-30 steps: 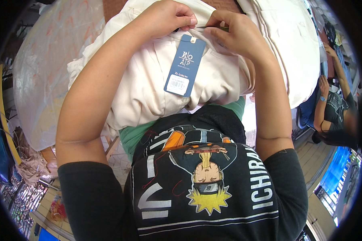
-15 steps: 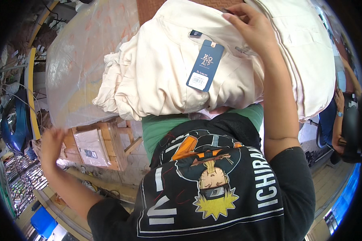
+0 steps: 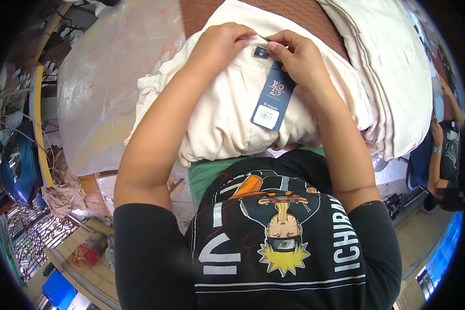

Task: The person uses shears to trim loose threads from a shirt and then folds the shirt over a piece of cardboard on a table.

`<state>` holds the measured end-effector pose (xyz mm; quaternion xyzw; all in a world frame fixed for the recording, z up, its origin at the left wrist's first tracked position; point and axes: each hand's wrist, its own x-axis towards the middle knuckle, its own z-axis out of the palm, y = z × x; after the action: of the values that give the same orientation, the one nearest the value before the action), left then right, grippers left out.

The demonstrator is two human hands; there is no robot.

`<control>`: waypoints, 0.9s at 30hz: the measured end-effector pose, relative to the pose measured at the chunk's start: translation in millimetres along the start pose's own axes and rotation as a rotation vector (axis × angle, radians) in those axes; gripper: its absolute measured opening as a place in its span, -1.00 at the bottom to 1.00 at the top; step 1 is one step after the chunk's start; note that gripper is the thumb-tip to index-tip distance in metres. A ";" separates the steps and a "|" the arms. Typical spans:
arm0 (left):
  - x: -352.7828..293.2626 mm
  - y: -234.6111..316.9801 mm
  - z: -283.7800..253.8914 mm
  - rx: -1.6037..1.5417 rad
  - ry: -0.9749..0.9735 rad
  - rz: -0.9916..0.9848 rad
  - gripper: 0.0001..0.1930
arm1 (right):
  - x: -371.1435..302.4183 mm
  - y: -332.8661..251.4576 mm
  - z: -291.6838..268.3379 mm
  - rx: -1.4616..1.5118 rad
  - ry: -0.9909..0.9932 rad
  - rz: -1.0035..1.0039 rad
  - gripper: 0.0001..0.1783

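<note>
A cream shirt [image 3: 212, 121] lies bunched in front of me, its neck opening facing up with a small dark neck label [image 3: 261, 52]. From the neck hangs a navy tag [image 3: 273, 95] with a white sticker. My left hand [image 3: 225, 44] is closed in a pinch on the fabric at the neck edge. Close beside it, my right hand [image 3: 300, 56] is also closed, its thumb and forefinger just above the tag. A thin dark thing shows between the fingertips of both hands; its kind is too small to make out.
A stack of folded cream garments [image 3: 385, 67] stands at the right. Clear plastic sheeting [image 3: 103, 88] covers the surface at the left. Behind the shirt is a brown textured cover [image 3: 305, 15]. Another person's arm [image 3: 435, 160] shows at the far right.
My left hand has come from the lower left up to the shirt's neck. My right hand has moved left and down to meet it. The shirt and its tag have shifted slightly.
</note>
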<state>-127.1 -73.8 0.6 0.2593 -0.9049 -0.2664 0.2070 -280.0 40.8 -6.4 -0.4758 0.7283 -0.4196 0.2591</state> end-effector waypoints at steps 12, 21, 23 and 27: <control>-0.1 -8.8 -2.1 0.126 0.029 0.257 -0.85 | -2.1 -6.8 0.1 -0.052 -0.013 0.022 -0.76; 2.3 -0.1 -5.7 0.209 0.017 0.163 -0.86 | -7.4 -15.3 -2.0 -0.082 -0.016 0.030 -0.77; 3.0 2.5 -8.9 0.190 -0.021 0.117 -0.84 | -8.0 -13.2 -0.9 -0.084 -0.017 -0.003 -0.77; 4.1 3.0 -10.9 0.188 -0.037 0.113 -0.84 | -8.9 -16.3 -0.5 -0.111 -0.026 0.011 -0.77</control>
<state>-125.7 -78.1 11.7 0.2211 -0.9428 -0.1730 0.1797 -269.0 45.8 7.6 -0.4907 0.7498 -0.3709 0.2438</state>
